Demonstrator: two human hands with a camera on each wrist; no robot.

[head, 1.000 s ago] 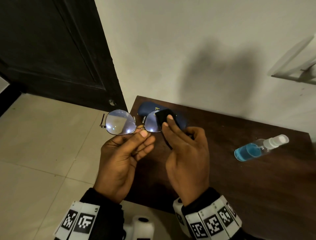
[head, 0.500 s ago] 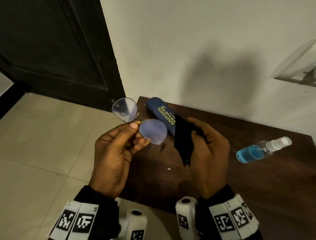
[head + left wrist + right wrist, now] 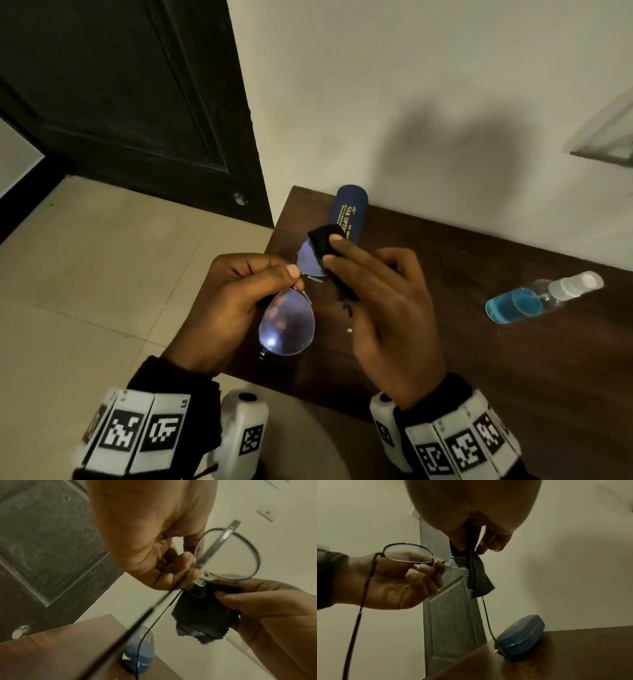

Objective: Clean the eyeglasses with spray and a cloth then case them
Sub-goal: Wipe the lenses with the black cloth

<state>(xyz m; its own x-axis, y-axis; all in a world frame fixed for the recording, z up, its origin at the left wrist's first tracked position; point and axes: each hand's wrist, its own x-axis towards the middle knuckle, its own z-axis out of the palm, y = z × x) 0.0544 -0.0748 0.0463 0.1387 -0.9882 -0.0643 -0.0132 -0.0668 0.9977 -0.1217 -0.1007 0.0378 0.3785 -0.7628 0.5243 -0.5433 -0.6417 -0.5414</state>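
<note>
Head view: both hands over the table's (image 3: 513,359) near left corner.
Left hand (image 3: 226,308): fingers curled, thumb and forefinger pinching the glasses (image 3: 287,325) at the bridge, held above the table, temples unfolded and hanging down.
Right hand (image 3: 387,308): fingers pinching the black cloth (image 3: 322,243) around the far lens.
Case (image 3: 349,212): blue, shut, lying on the table by the wall, just beyond the cloth.
Spray bottle (image 3: 537,298): on its side, to the right, well apart from the hands; blue liquid inside.
Door (image 3: 120,96): dark, left of the table.
</note>
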